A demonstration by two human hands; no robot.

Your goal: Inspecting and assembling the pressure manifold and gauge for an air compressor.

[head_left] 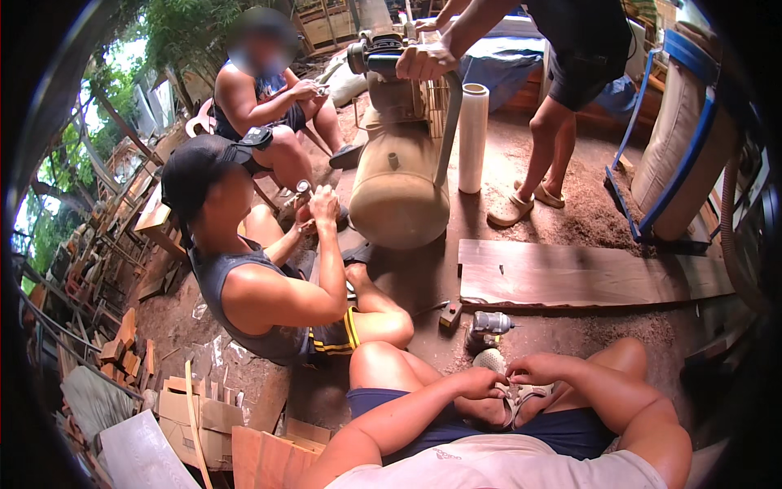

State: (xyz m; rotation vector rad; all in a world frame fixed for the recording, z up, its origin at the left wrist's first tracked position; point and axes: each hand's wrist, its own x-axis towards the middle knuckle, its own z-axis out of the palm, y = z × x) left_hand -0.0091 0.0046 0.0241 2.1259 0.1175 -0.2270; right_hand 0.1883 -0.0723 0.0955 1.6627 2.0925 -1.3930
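Note:
My left hand (486,383) and my right hand (529,369) come close together above my strapped sandal (521,399), between my bent legs. The fingers of both hands are closed in a pinch. Whatever they hold, if anything, is too small to make out. Just beyond them a pale, dotted rounded object (490,359) shows in part. Past it a grey-and-black power drill (491,324) rests on the floor, with a small dark box (450,314) to its left.
A wooden board (586,273) lies beyond the drill. A dusty compressor tank (399,196) and an upright plastic-wrap roll (472,138) stand farther off. One person (269,301) sits at left holding a round gauge-like thing; others sit and stand behind. Wood offcuts and a carton (195,424) lie lower left.

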